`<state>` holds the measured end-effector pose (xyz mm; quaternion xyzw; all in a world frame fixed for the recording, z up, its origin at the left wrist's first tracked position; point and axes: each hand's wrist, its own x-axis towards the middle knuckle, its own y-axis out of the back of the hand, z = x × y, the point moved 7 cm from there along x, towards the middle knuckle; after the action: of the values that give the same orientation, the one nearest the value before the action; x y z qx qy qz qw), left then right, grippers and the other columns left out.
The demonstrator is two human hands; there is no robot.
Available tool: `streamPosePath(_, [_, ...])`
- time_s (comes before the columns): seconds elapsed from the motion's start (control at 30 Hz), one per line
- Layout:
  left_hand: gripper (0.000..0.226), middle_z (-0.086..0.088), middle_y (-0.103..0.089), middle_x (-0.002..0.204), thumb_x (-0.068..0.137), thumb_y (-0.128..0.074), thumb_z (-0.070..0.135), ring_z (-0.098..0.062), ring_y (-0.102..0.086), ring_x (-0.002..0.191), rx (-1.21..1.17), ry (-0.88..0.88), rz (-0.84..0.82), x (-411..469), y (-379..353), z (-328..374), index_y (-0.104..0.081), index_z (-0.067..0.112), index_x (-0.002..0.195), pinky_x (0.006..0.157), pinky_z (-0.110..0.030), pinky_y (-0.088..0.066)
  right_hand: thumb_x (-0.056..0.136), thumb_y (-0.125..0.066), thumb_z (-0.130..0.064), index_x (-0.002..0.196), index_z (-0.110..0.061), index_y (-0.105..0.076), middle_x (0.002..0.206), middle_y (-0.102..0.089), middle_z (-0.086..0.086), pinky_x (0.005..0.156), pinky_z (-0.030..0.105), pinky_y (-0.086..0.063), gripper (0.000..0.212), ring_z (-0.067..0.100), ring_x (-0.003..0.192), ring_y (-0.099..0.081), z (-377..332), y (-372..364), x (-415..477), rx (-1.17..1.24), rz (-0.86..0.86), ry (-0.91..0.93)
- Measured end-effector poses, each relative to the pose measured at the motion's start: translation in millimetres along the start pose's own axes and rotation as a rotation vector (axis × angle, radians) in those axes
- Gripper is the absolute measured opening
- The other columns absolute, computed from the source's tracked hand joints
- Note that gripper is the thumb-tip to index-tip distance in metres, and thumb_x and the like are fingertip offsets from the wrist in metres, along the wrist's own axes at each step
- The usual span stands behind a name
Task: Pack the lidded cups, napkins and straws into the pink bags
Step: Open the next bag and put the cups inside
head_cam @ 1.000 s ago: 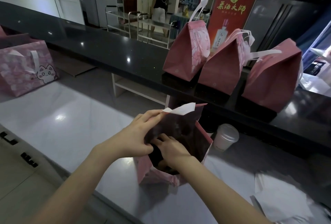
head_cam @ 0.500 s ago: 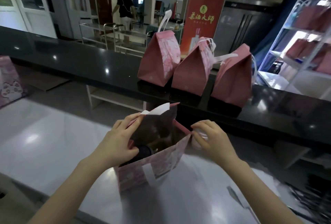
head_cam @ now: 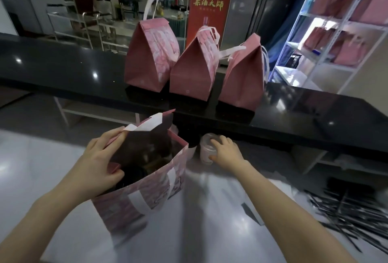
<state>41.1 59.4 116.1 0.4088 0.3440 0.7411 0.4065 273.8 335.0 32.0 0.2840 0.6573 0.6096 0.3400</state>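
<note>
An open pink bag (head_cam: 147,195) stands on the white counter in front of me, with a dark lidded cup inside it. My left hand (head_cam: 98,164) grips the bag's left rim and holds it open. Just right of the bag stands a pale lidded cup (head_cam: 206,149). My right hand (head_cam: 225,154) curls round this cup from the right, thumb at its base and fingers on the lid. A heap of black straws (head_cam: 352,218) lies at the right edge of the counter.
Three closed pink bags (head_cam: 193,73) stand in a row on the raised black ledge (head_cam: 63,73) behind. A white shelf rack (head_cam: 327,31) with more pink bags is at the right. A red sign stands behind the ledge, and a person stands far back left.
My right hand came out of the bag, moved right and closed round the lidded cup beside it. My left hand kept hold of the bag's rim.
</note>
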Motion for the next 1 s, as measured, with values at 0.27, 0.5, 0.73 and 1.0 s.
streamPosePath(0.27, [0.084,0.003,-0.034,0.152,0.069,-0.076,0.0,-0.027,-0.036,0.129,-0.025,-0.024,0.023,-0.2,2.6,3.3,-0.042,0.012,0.145,0.104,-0.047,-0.042,0.082,-0.068,-0.036,0.128,-0.014,-0.04,0.137,-0.041,0.011,0.102,0.048,-0.035,0.058,0.033,0.125,-0.039,-7.4,-7.3,15.8,0.0,0.083,0.032])
streamPosePath(0.5, [0.084,0.005,-0.034,0.152,0.07,-0.074,0.0,-0.026,-0.035,0.129,-0.019,-0.038,0.026,0.8,3.8,5.9,-0.041,0.013,0.146,0.105,-0.045,-0.041,0.074,-0.076,-0.037,0.108,-0.014,-0.048,0.122,-0.039,0.006,0.084,0.042,-0.047,0.049,0.031,0.099,-0.05,-11.6,-0.3,8.0,0.172,0.129,0.074])
streamPosePath(0.73, [0.086,0.008,-0.031,0.151,0.073,-0.074,0.004,-0.021,-0.034,0.126,-0.028,-0.012,0.02,-1.6,5.2,5.5,-0.037,0.018,0.148,0.102,-0.04,-0.043,0.072,-0.076,-0.036,0.13,-0.026,-0.046,0.127,-0.038,0.002,0.078,0.042,-0.053,0.066,0.026,0.113,-0.045,-19.0,33.5,-52.0,0.29,0.333,0.153])
streamPosePath(1.0, [0.089,0.008,-0.029,0.151,0.074,-0.072,0.007,-0.021,-0.031,0.129,-0.016,-0.026,-0.006,-8.2,9.7,25.9,-0.03,0.021,0.151,0.107,-0.035,-0.038,0.069,-0.082,-0.026,0.14,-0.03,-0.045,0.129,-0.036,0.003,0.088,0.036,-0.049,0.08,0.02,0.116,-0.046,-36.6,140.7,-129.0,0.439,0.601,0.37])
